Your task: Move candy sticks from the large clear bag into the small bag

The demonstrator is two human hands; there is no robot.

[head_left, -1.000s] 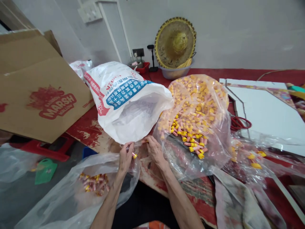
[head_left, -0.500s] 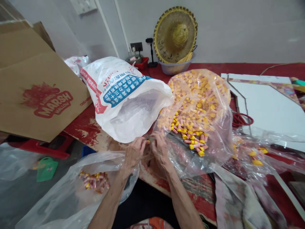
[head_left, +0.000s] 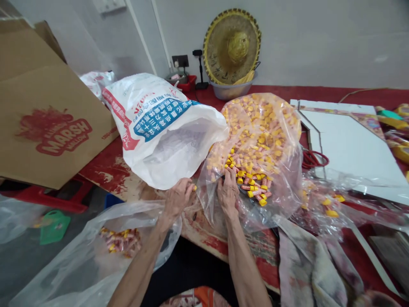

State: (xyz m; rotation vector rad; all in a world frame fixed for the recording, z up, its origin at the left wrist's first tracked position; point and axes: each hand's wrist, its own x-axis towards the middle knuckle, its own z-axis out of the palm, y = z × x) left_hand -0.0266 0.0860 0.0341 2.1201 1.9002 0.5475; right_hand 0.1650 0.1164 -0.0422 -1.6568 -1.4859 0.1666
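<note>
My left hand [head_left: 178, 198] is closed in a pinch at the mouth of a white woven sack [head_left: 137, 164], with the yellow end of a small capped tube [head_left: 194, 188] showing at its fingertips. The sack's mouth gapes toward me, and clear plastic film is visible inside. My right hand [head_left: 228, 194] reaches into the opening of a large clear plastic bag [head_left: 287, 170], its fingers slightly apart at the edge of the loose pile. That bag is full of small pink printed tubes with yellow caps [head_left: 255, 187]. Whether the right fingertips grip one is hard to see.
Across my lap at left, another clear bag [head_left: 73, 251] holds some tubes. A cardboard carton [head_left: 41, 106] stands far left. A straw hat [head_left: 232, 47] leans in a basin [head_left: 231, 90] by the wall. At right lie a white board [head_left: 351, 145], red cord [head_left: 315, 158] and a cloth [head_left: 306, 260].
My right hand has parted from the left and moved right to the tubes in the clear bag. The left stays by the sack's mouth with the capped tube. The view has shifted slightly.
</note>
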